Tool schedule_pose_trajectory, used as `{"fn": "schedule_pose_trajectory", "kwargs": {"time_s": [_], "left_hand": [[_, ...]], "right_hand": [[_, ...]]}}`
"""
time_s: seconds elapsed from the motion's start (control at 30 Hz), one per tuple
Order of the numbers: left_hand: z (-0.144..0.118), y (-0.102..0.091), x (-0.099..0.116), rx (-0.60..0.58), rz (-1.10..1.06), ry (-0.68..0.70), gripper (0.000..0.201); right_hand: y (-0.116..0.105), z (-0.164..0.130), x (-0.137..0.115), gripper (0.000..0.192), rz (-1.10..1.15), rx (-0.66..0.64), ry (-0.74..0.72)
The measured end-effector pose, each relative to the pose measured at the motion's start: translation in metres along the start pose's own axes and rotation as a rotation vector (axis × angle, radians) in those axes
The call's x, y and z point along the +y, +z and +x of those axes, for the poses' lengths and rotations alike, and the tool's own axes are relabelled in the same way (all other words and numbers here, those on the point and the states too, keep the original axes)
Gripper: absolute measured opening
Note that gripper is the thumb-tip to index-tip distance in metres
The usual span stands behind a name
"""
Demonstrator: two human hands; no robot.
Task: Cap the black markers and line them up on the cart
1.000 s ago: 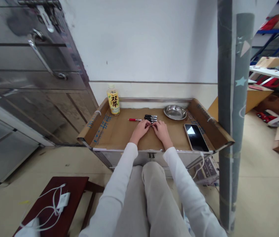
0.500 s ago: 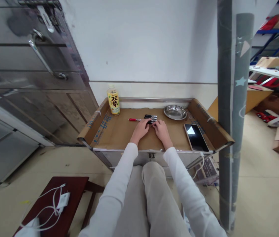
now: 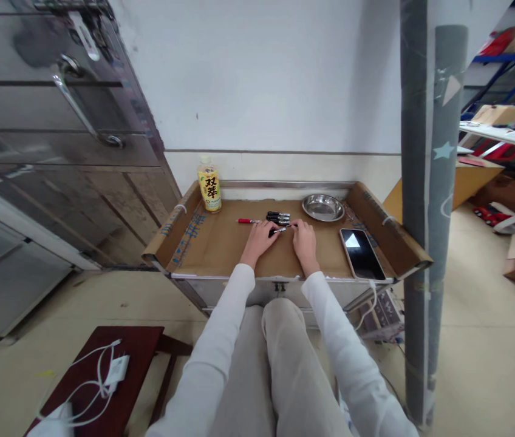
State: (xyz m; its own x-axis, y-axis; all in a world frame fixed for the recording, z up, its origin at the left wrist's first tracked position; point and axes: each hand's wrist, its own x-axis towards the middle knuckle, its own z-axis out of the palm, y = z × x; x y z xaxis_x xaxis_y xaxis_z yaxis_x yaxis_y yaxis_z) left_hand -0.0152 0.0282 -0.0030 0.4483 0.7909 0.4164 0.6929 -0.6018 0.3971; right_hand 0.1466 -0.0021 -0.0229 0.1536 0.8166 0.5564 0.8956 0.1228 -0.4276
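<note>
My left hand (image 3: 260, 241) is bent over the cardboard tray (image 3: 221, 249), its fingers closed on a short black pen (image 3: 278, 231) that pokes out to the right. A red pen (image 3: 246, 221) lies flat, with its right part hidden behind the left hand's fingers. Just beyond the fingertips, several black pens (image 3: 278, 216) rest side by side. To the right, my right hand (image 3: 304, 241) has its thumb and fingers pinched together by the right ends of the pens. A thin tip shows at those fingers, but I cannot make out what it belongs to.
A yellow-labelled drink bottle (image 3: 209, 187) stands at the tray's back left. At the back right is a round steel dish (image 3: 324, 207), and a phone (image 3: 362, 254) with a white cable lies nearer. A wrapped grey pole (image 3: 435, 243) rises beyond the right edge.
My right hand has shifted slightly right, away from my left hand, widening the gap between them. The black pen at my left fingertips has come nearer to me, apart from the row.
</note>
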Motion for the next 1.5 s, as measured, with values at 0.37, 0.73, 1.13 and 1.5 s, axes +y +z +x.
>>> {"fn": "schedule_pose_trajectory", "kwargs": {"time_s": [0.37, 0.73, 1.13, 1.5], "left_hand": [[0.000, -0.005, 0.002, 0.074, -0.117, 0.017, 0.011], [0.000, -0.001, -0.002, 0.207, 0.009, -0.143, 0.018], [-0.004, 0.002, -0.003, 0.290, 0.166, -0.443, 0.014], [-0.002, 0.001, -0.004, 0.250, 0.145, -0.456, 0.014]], "right_hand": [[-0.005, 0.001, -0.008, 0.036, 0.215, -0.103, -0.160], [-0.003, 0.000, -0.011, 0.078, 0.361, -0.216, -0.270], [0.011, 0.001, -0.002, 0.040, 0.202, -0.144, -0.219], [0.016, -0.001, 0.001, 0.031, 0.140, -0.111, -0.175]]}}
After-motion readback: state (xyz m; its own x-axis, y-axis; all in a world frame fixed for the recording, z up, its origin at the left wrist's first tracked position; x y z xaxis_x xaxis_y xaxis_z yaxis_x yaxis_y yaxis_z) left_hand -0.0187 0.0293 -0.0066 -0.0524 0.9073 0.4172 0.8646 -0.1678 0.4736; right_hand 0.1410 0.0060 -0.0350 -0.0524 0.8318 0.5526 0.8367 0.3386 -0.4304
